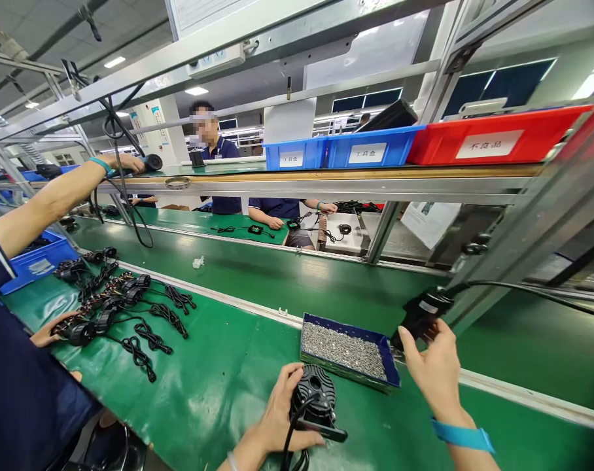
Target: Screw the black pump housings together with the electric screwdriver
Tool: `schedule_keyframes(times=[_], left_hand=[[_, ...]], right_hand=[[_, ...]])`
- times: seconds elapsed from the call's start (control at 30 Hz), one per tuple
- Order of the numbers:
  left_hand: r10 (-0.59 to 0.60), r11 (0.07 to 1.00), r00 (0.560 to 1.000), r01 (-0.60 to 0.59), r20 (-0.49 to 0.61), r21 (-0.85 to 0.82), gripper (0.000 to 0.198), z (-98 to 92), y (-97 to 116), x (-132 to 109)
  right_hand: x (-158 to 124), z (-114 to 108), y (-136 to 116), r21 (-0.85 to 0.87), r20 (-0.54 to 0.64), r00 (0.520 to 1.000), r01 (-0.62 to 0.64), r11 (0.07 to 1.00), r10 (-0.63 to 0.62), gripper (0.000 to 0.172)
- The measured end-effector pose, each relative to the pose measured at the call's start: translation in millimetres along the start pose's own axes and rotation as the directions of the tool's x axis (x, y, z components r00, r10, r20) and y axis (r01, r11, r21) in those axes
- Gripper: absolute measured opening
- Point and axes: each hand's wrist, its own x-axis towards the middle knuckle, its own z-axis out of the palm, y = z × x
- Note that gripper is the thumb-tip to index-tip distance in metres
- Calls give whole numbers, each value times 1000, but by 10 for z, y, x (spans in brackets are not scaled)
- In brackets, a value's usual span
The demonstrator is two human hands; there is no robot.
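Note:
My left hand (280, 412) is closed around a black round ribbed device (316, 396) with a flat bracket and a thick black cable, just above the green bench mat. On the right, my right hand (437, 369), with a blue wristband, grips a black corded power screwdriver (427, 307) beside the metal post. Its fingers partly cover the tool, and its tip is hard to make out. Between the hands, a blue box (392, 376) full of small silvery screws (343, 347) sits on the mat.
At left, a co-worker's arm (52, 203) reaches to the shelf; their other hand touches several black cabled devices (110, 301). Blue bins (297, 154) and a red bin (498, 134) stand on the shelf. A metal post (537, 216) rises at right. Other people work beyond.

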Motion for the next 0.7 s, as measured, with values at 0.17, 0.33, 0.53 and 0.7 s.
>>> schedule_keyframes(times=[0.17, 0.33, 0.53, 0.7], left_hand=[[112, 990, 994, -112, 6, -85, 112, -6, 24, 159], [140, 981, 989, -144, -43, -133, 88, -11, 76, 251], [86, 985, 995, -93, -57, -144, 79, -27, 152, 235], [-1, 979, 1000, -4, -21, -205, 78, -30, 164, 209]], right_hand=[[150, -77, -87, -4, 54, 999, 7, 1000, -7, 80], [41, -522, -774, 372, -2, 985, -157, 915, 170, 45], [-122, -845, -1695, 788, 397, 914, -386, 479, 84, 54], [-184, -685, -1956, 853, 492, 864, -454, 258, -105, 65]])
